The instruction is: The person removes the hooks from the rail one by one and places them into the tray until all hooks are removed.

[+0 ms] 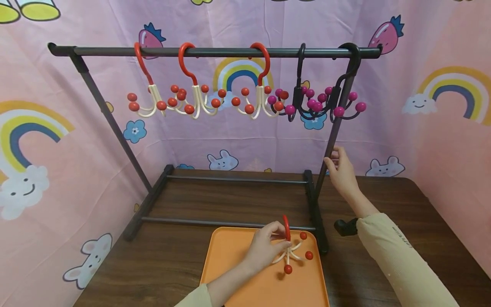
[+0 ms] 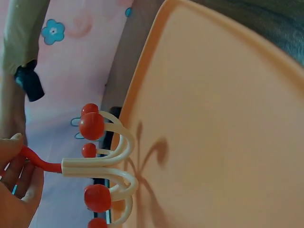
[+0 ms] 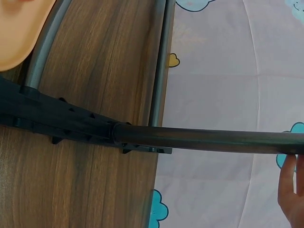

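My left hand (image 1: 264,245) pinches the red hook of a claw hanger (image 1: 288,249) between thumb and fingers, above an orange tray (image 1: 226,256). The hanger has cream curved prongs tipped with red balls. In the left wrist view the claw hanger (image 2: 85,167) lies sideways across the picture, its shadow falling on the tray. On the right, my right hand (image 1: 343,172) holds the slanted upright of a dark clothes rack (image 1: 333,140), thumb against the pole. Only some fingers (image 3: 286,183) of it show in the right wrist view, at the pole's edge.
Along the rack's top bar hang three red-and-cream claw hangers (image 1: 195,91) and, at the right, two black ones (image 1: 297,98) with magenta balls. The rack's feet stand on a brown wooden table (image 1: 238,196). Patterned cloth (image 1: 245,149) encloses the back and sides.
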Available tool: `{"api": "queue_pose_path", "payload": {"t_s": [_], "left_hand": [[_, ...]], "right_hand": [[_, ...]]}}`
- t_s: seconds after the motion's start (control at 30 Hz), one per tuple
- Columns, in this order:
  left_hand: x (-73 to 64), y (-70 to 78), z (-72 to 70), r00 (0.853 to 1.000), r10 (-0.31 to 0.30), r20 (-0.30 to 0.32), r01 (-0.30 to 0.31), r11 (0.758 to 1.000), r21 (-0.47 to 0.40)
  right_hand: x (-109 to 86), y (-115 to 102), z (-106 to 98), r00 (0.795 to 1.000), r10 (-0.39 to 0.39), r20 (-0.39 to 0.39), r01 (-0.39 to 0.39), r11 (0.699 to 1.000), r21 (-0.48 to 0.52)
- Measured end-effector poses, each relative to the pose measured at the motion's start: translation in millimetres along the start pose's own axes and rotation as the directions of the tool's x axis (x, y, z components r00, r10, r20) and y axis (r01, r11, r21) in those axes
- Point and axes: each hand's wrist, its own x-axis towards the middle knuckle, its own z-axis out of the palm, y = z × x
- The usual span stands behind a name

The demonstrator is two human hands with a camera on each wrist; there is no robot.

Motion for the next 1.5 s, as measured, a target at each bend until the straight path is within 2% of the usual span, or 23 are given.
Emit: {"api": "queue_pose_path", "payload": {"t_s": [0.13,0.27,0.47,0.53,0.7,0.77,0.87,0.97,1.03,1.1,1.23,1.37,1.5], "left_hand": [[-1.2,-6.1,11.1,0.999,0.038,-0.004,-0.039,0.999,-0.013],[-1.7,-12.5,20.3,0.996,0.083,-0.013,-0.083,0.996,0.021],[1.4,-19.2,25.2,0.998,0.065,-0.008,-0.064,0.997,0.034],[3.8,-26.0,26.6,0.998,0.057,0.000,-0.057,0.998,0.038],[9.2,-47.3,30.0,0.997,0.069,0.026,-0.071,0.996,0.060],[10.1,-51.4,29.9,0.996,0.079,0.038,-0.081,0.995,0.062],[11.7,-53.7,24.9,0.993,0.084,0.080,-0.093,0.989,0.115],[15.3,-53.0,10.3,0.989,0.085,0.125,-0.108,0.976,0.191],[18.7,-51.3,-4.4,0.988,0.089,0.126,-0.118,0.963,0.243],[22.2,-48.8,-21.3,0.992,0.092,0.091,-0.113,0.958,0.264],[29.4,-40.7,-58.7,0.994,0.111,-0.018,-0.100,0.946,0.308],[33.8,-31.5,-96.9,0.987,0.137,-0.084,-0.100,0.932,0.348],[38.7,-16.7,-136.0,0.974,0.169,-0.150,-0.104,0.924,0.368]], "right_hand": [[-0.4,1,1,1.000,-0.008,-0.005,0.008,1.000,-0.003],[-0.3,2,1,1.000,-0.012,-0.005,0.012,1.000,-0.005],[0.6,1,-1,1.000,-0.007,-0.003,0.007,1.000,0.002],[0.8,1,-1,1.000,-0.013,-0.002,0.013,1.000,0.002],[1.6,2,-2,1.000,-0.020,-0.002,0.020,1.000,-0.006],[2.0,3,-1,1.000,-0.019,-0.003,0.019,1.000,-0.007],[1.8,3,-1,1.000,-0.021,-0.010,0.021,1.000,-0.007],[1.9,2,0,1.000,-0.022,-0.015,0.022,1.000,-0.011],[1.9,3,0,1.000,-0.024,-0.018,0.024,1.000,-0.014],[1.5,3,0,0.999,-0.026,-0.020,0.026,1.000,-0.013],[2.1,3,0,0.999,-0.042,-0.028,0.042,0.999,-0.013],[2.0,3,0,0.998,-0.047,-0.029,0.047,0.999,-0.019],[1.4,3,0,0.999,-0.040,-0.023,0.039,0.999,-0.017]]}}
